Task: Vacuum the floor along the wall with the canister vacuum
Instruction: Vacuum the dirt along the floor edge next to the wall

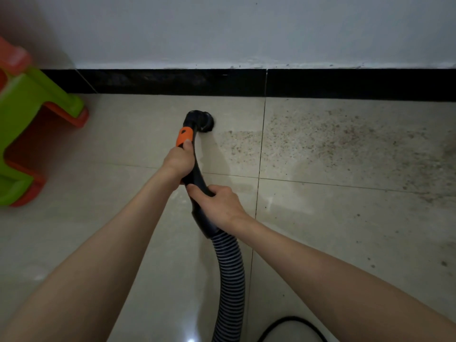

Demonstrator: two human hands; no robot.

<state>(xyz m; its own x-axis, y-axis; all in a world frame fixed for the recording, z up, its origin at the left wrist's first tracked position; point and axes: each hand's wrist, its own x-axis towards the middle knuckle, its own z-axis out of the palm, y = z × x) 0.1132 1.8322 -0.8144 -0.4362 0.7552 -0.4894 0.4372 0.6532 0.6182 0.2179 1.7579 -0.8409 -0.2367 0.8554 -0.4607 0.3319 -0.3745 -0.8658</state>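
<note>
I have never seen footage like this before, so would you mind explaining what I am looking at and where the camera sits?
There is one picture, taken by a camera worn on a person's head, looking forward and down at their two bare arms. No robot is involved. The left hand grips the black vacuum handle just below its orange part, and the right hand grips it lower down, near where the ribbed hose joins. The round brush head rests on the tiled floor, short of the black skirting board. Speckled dirt covers the tiles to the right. A green and orange plastic stool stands at the left.
</note>
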